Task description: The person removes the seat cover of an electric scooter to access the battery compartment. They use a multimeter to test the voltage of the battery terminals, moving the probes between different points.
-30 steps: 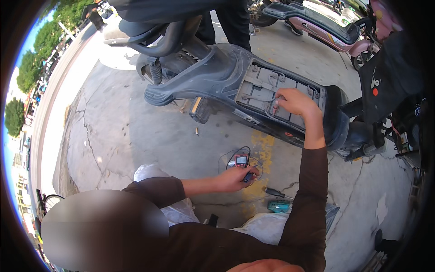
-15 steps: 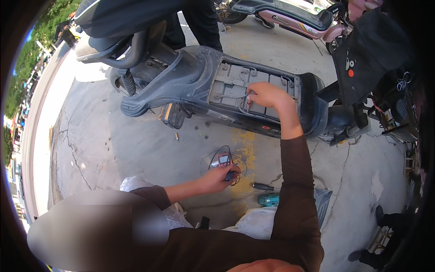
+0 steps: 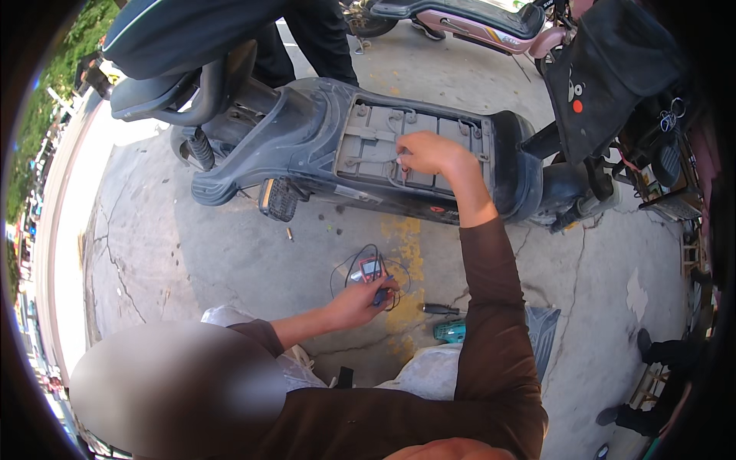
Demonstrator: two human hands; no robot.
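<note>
Right fingers [image 3: 410,146] pinching a red-ended cable [image 3: 405,175], grey batteries [image 3: 379,119] beneath, left fingers [image 3: 388,283] curled around a blue handle [image 3: 379,297]

Grey batteries [image 3: 366,151] sit side by side, exposed in the open footboard of a dark scooter [image 3: 310,146] stretched across the upper middle of the frame, a small red piece [image 3: 404,174] at their lower edge. Below, near center, a red meter [image 3: 371,267] shows its pale screen, looped by thin dark leads [image 3: 352,264], a blue piece [image 3: 380,297] just beside it.
</note>
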